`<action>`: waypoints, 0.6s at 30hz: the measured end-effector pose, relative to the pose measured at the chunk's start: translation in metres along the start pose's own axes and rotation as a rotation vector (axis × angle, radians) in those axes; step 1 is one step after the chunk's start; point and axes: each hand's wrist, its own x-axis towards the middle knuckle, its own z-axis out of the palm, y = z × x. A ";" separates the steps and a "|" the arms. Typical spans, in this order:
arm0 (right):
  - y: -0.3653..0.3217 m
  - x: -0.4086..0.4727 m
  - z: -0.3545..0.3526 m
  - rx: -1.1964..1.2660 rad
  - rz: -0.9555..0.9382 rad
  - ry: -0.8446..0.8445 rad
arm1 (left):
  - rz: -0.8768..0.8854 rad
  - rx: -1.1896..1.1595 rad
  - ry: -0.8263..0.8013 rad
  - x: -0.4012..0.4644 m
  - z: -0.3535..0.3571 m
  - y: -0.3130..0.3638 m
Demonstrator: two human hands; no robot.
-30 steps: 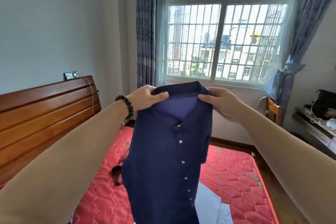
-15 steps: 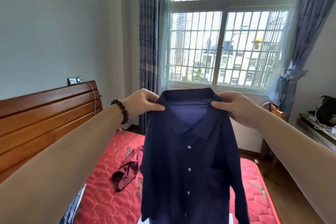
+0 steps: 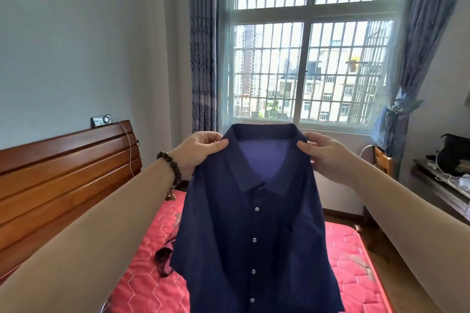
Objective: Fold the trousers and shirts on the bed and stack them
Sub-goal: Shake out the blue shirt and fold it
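A navy button-up shirt (image 3: 254, 223) hangs in the air above the bed (image 3: 142, 284), front facing the camera, collar spread and the buttons running down its middle. The left hand (image 3: 201, 151) is pinched closed on the shirt's left shoulder beside the collar, thumb on the front of the cloth; the right hand (image 3: 324, 154) grips the opposite shoulder the same way. A dark beaded bracelet (image 3: 171, 169) circles the left wrist.

Below, the bed shows a red quilted mattress stitched in hexagons. A small dark item (image 3: 164, 258) lies on it just left of the hanging shirt, partly hidden behind the hem; it may be a crumpled garment, though the view is too poor to be sure. A slatted wooden headboard (image 3: 66, 173) runs along the left, against a pale blue-grey wall, with a small device (image 3: 101, 120) sitting on its top edge.

Straight ahead, a large barred window (image 3: 305, 58) looks out on apartment blocks, flanked by blue-grey curtains (image 3: 203, 46); the right one is tied back. At the far right stand a wooden chair (image 3: 382, 164) and a desk (image 3: 442, 188) carrying a dark bag and white cables.
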 end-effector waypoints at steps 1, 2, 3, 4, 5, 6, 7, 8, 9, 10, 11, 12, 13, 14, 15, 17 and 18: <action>0.001 -0.001 0.001 0.004 0.007 0.003 | 0.001 -0.023 -0.012 0.000 0.000 0.001; 0.002 -0.001 0.003 -0.001 0.009 0.011 | 0.005 -0.038 -0.020 0.000 -0.001 0.002; 0.003 -0.001 0.004 -0.008 0.011 0.024 | 0.010 -0.036 -0.019 0.000 -0.001 0.002; 0.003 0.000 0.006 -0.016 0.012 0.040 | 0.015 -0.012 -0.006 0.001 -0.002 0.003; 0.004 0.000 0.008 -0.010 0.016 0.057 | 0.017 0.036 0.018 0.003 -0.002 0.003; 0.005 0.000 0.010 0.002 0.020 0.074 | 0.019 0.102 0.053 0.005 -0.003 0.003; 0.006 0.000 0.013 0.008 0.027 0.090 | 0.020 0.179 0.094 0.006 -0.004 0.003; 0.009 0.001 0.017 -0.013 0.030 0.115 | 0.022 0.268 0.137 0.008 -0.003 0.001; 0.011 0.002 0.022 -0.078 0.029 0.158 | 0.027 0.365 0.182 0.010 -0.002 0.000; 0.014 0.005 0.028 -0.193 0.017 0.222 | 0.041 0.459 0.228 0.012 0.002 -0.003; 0.017 0.008 0.033 -0.326 -0.003 0.300 | 0.064 0.536 0.278 0.012 0.007 -0.005; 0.021 0.011 0.039 -0.446 -0.030 0.380 | 0.092 0.584 0.331 0.013 0.013 -0.008; 0.024 0.013 0.045 -0.531 -0.065 0.451 | 0.123 0.594 0.383 0.012 0.021 -0.012; 0.026 0.015 0.052 -0.581 -0.108 0.503 | 0.152 0.578 0.430 0.011 0.028 -0.015; 0.027 0.016 0.060 -0.612 -0.148 0.535 | 0.177 0.559 0.466 0.009 0.035 -0.017; 0.027 0.017 0.074 -0.631 -0.181 0.541 | 0.194 0.526 0.493 0.006 0.049 -0.021; 0.027 0.018 0.081 -0.619 -0.177 0.517 | 0.188 0.490 0.480 0.004 0.056 -0.022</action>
